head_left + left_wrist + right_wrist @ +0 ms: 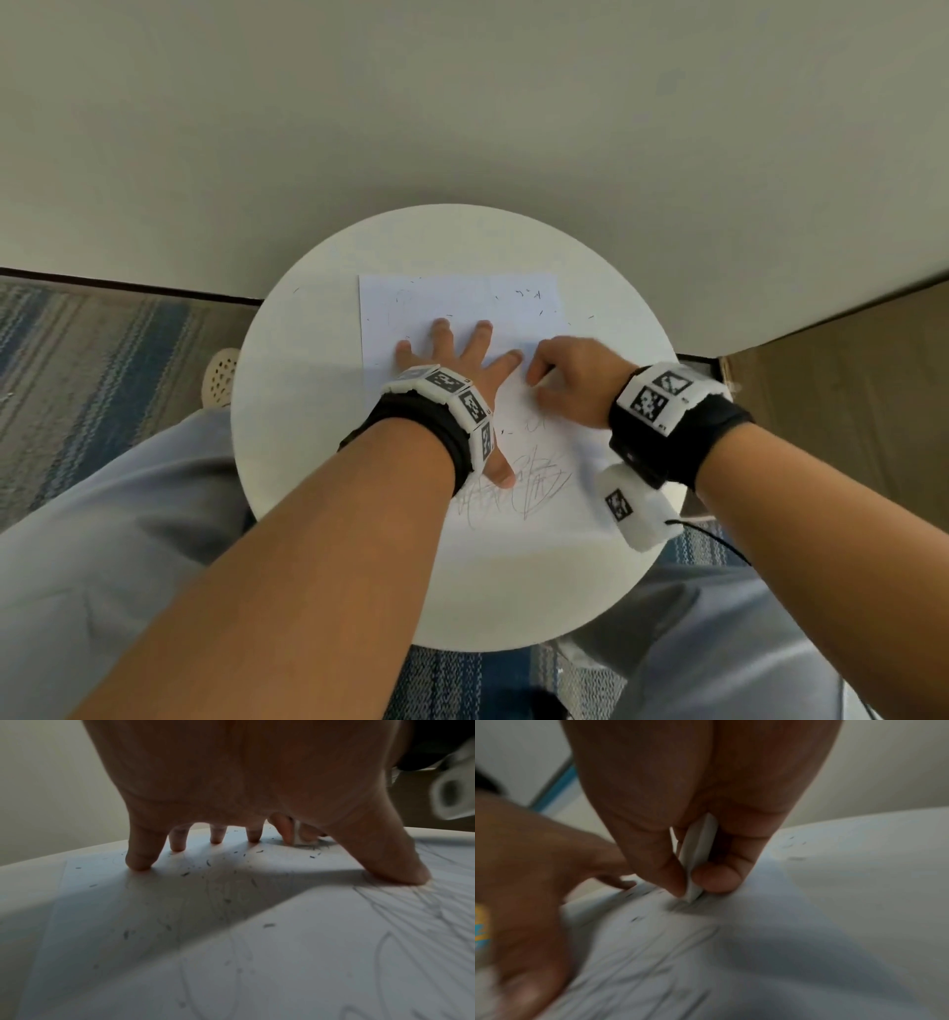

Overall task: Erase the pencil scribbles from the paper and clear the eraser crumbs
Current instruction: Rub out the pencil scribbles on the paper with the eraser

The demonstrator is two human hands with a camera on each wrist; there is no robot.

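A white sheet of paper (462,303) lies on a round white table (287,411). Pencil scribbles (534,483) cover its near part. Dark eraser crumbs (534,295) dot the far part and show close up as crumbs (208,863) in the left wrist view. My left hand (452,354) is spread flat, its fingertips (138,865) and thumb pressing the paper down. Just to its right, my right hand (565,375) pinches a white eraser (695,858) between thumb and forefinger, tip down on the paper (808,902). The eraser (299,836) also shows behind my left fingers.
The table stands against a pale wall (462,103). Striped carpet (102,334) lies to the left, with a perforated shoe (221,375) beside the table. My grey trouser legs (128,514) flank the table's near edge. A cable (719,539) hangs from the right wrist camera.
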